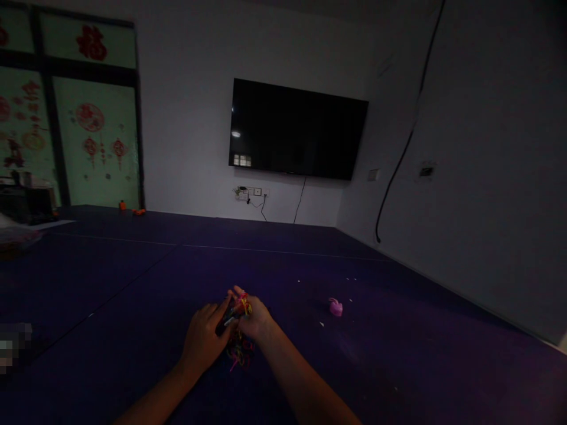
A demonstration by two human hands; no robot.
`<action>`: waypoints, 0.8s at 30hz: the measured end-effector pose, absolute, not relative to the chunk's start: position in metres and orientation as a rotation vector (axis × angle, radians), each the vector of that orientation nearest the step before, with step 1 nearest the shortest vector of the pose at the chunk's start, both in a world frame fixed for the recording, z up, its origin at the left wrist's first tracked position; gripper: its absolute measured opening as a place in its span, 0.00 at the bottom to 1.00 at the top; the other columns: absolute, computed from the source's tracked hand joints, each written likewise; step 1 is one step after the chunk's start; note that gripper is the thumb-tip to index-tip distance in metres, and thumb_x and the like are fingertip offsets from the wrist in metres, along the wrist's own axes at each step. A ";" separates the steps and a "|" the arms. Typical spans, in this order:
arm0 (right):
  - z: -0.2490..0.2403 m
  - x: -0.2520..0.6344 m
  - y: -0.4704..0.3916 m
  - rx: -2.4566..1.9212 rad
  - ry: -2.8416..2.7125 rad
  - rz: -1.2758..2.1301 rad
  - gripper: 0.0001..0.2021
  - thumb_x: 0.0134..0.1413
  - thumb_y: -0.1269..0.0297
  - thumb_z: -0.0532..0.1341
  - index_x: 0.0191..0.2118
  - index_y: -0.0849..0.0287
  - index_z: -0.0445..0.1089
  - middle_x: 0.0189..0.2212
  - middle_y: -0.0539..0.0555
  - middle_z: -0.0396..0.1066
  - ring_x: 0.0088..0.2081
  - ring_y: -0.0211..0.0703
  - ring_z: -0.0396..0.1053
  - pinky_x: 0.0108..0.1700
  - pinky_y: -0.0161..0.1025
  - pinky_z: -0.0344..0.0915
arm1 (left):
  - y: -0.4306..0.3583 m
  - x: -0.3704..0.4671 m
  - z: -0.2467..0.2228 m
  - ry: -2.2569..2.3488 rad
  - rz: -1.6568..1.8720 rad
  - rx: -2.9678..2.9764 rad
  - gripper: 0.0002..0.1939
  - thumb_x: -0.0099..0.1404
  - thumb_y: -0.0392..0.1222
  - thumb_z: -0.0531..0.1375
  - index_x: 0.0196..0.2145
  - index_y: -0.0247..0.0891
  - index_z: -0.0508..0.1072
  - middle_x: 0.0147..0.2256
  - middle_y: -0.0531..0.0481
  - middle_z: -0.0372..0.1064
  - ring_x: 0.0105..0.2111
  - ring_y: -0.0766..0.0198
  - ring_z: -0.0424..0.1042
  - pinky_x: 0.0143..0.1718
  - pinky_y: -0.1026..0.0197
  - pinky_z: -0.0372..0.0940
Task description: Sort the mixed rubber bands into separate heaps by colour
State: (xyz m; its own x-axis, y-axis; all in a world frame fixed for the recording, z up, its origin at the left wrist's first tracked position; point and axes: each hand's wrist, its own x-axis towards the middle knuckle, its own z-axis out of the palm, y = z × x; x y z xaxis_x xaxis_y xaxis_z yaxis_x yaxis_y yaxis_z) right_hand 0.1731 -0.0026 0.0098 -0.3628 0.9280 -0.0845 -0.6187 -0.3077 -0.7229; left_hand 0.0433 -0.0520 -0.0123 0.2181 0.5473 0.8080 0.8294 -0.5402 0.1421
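Just in front of me, low in the middle of the head view, my two hands meet. My left hand [204, 333] is closed around a dark, narrow object [224, 324] whose kind I cannot make out. My right hand [256, 320] is closed on a bunch of thin colourful elastic bands [243, 305], red, yellow and pink, at the upper end of the dark object. Below the hands lies a tangled pile of more coloured bands [239, 353] on the dark purple surface. The fingers partly hide what they hold, and the dim light blurs details.
A small pink object [335, 307] lies to the right, with tiny white scraps [322, 324] near it. Orange items [139, 212] sit far left by the decorated glass door [97, 141]. A television [296, 130] hangs on the wall; a black cable [401, 159] dangles at the right.
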 end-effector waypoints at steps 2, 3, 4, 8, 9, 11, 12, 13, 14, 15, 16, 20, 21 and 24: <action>0.014 0.171 -0.006 -0.633 -0.584 1.805 0.15 0.43 0.76 0.55 0.40 0.59 0.66 0.31 0.52 0.73 0.26 0.38 0.69 0.30 0.36 0.66 | -0.053 0.043 -0.011 -1.335 -1.239 -2.185 0.21 0.64 0.48 0.53 0.52 0.38 0.68 0.30 0.47 0.71 0.33 0.57 0.69 0.34 0.55 0.64; 0.017 0.170 -0.008 -0.638 -0.529 1.780 0.15 0.42 0.76 0.55 0.40 0.59 0.67 0.31 0.53 0.73 0.26 0.38 0.69 0.30 0.37 0.66 | -0.053 0.043 -0.010 -1.353 -1.234 -2.189 0.21 0.64 0.48 0.53 0.52 0.37 0.68 0.30 0.46 0.71 0.33 0.56 0.69 0.34 0.55 0.64; 0.019 0.169 -0.010 -0.639 -0.490 1.761 0.15 0.42 0.75 0.55 0.39 0.60 0.67 0.30 0.53 0.73 0.25 0.39 0.69 0.30 0.37 0.66 | -0.053 0.043 -0.009 -1.365 -1.227 -2.193 0.22 0.64 0.49 0.53 0.52 0.37 0.68 0.30 0.46 0.71 0.33 0.56 0.69 0.34 0.55 0.64; 0.024 0.169 -0.014 -0.623 -0.423 1.717 0.10 0.45 0.66 0.55 0.34 0.62 0.69 0.27 0.55 0.72 0.25 0.41 0.69 0.29 0.39 0.65 | -0.054 0.044 -0.008 -1.362 -1.212 -2.212 0.23 0.65 0.50 0.51 0.52 0.35 0.68 0.31 0.44 0.72 0.33 0.56 0.69 0.34 0.55 0.64; 0.024 0.168 -0.014 -0.616 -0.426 1.708 0.10 0.47 0.63 0.55 0.33 0.62 0.69 0.27 0.56 0.72 0.25 0.41 0.69 0.29 0.39 0.65 | -0.054 0.044 -0.008 -1.362 -1.207 -2.208 0.23 0.65 0.50 0.50 0.52 0.35 0.68 0.31 0.44 0.72 0.33 0.56 0.69 0.34 0.54 0.64; 0.023 0.167 -0.014 -0.615 -0.436 1.670 0.12 0.49 0.59 0.54 0.34 0.61 0.69 0.26 0.55 0.72 0.24 0.41 0.69 0.27 0.39 0.65 | -0.054 0.044 -0.008 -1.367 -1.199 -2.194 0.24 0.66 0.51 0.50 0.52 0.35 0.68 0.31 0.44 0.72 0.33 0.56 0.69 0.34 0.55 0.64; 0.023 0.166 -0.015 -0.624 -0.431 1.639 0.11 0.49 0.60 0.55 0.36 0.60 0.68 0.26 0.54 0.72 0.24 0.41 0.68 0.26 0.38 0.65 | -0.054 0.044 -0.008 -1.370 -1.198 -2.185 0.24 0.66 0.52 0.49 0.52 0.35 0.68 0.30 0.44 0.72 0.33 0.56 0.69 0.34 0.55 0.64; 0.023 0.164 -0.015 -0.630 -0.423 1.603 0.11 0.49 0.62 0.55 0.39 0.58 0.67 0.27 0.53 0.73 0.23 0.40 0.68 0.26 0.37 0.64 | -0.054 0.044 -0.008 -1.373 -1.198 -2.179 0.24 0.66 0.52 0.49 0.52 0.35 0.68 0.30 0.44 0.72 0.33 0.56 0.70 0.34 0.55 0.64; 0.023 0.163 -0.016 -0.629 -0.419 1.569 0.14 0.48 0.65 0.56 0.43 0.56 0.65 0.29 0.53 0.73 0.24 0.40 0.68 0.25 0.37 0.64 | -0.054 0.044 -0.009 -1.374 -1.198 -2.174 0.24 0.66 0.51 0.49 0.52 0.35 0.68 0.30 0.44 0.72 0.33 0.55 0.70 0.34 0.55 0.64; 0.024 0.162 -0.018 -0.625 -0.418 1.544 0.18 0.47 0.69 0.56 0.47 0.55 0.62 0.30 0.53 0.74 0.24 0.40 0.69 0.25 0.36 0.64 | -0.054 0.044 -0.009 -1.376 -1.194 -2.173 0.24 0.66 0.51 0.49 0.52 0.35 0.68 0.30 0.44 0.72 0.33 0.55 0.70 0.34 0.55 0.64; 0.024 0.162 -0.019 -0.614 -0.424 1.529 0.24 0.44 0.73 0.55 0.50 0.54 0.59 0.32 0.53 0.74 0.26 0.40 0.69 0.25 0.36 0.64 | -0.054 0.044 -0.009 -1.378 -1.191 -2.171 0.24 0.66 0.51 0.49 0.52 0.34 0.68 0.30 0.44 0.72 0.33 0.55 0.70 0.34 0.55 0.64; 0.025 0.162 -0.023 -0.544 -0.519 1.526 0.38 0.35 0.81 0.53 0.57 0.51 0.52 0.40 0.55 0.74 0.34 0.40 0.71 0.26 0.33 0.65 | -0.053 0.043 -0.009 -1.380 -1.208 -2.159 0.25 0.65 0.52 0.50 0.52 0.32 0.68 0.32 0.43 0.72 0.34 0.54 0.70 0.35 0.53 0.65; 0.025 0.163 -0.023 -0.533 -0.553 1.532 0.40 0.34 0.82 0.52 0.58 0.49 0.51 0.42 0.55 0.73 0.34 0.40 0.71 0.25 0.32 0.65 | -0.053 0.043 -0.009 -1.370 -1.223 -2.162 0.25 0.65 0.52 0.50 0.51 0.32 0.68 0.32 0.43 0.72 0.33 0.54 0.70 0.35 0.53 0.65; 0.022 0.166 -0.021 -0.538 -0.672 1.596 0.44 0.32 0.84 0.53 0.59 0.47 0.49 0.44 0.54 0.72 0.29 0.36 0.70 0.24 0.31 0.64 | -0.054 0.043 -0.008 -1.311 -1.263 -2.199 0.23 0.65 0.51 0.51 0.52 0.35 0.68 0.31 0.45 0.72 0.33 0.56 0.69 0.35 0.54 0.65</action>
State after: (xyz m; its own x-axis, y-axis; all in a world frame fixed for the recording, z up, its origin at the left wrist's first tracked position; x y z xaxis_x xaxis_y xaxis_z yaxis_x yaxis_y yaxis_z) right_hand 0.1661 -0.0212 0.0223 -0.1309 0.9908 0.0355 -0.7180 -0.0701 -0.6925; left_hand 0.0433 -0.0537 -0.0077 0.2037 0.5679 0.7975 0.8182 -0.5461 0.1799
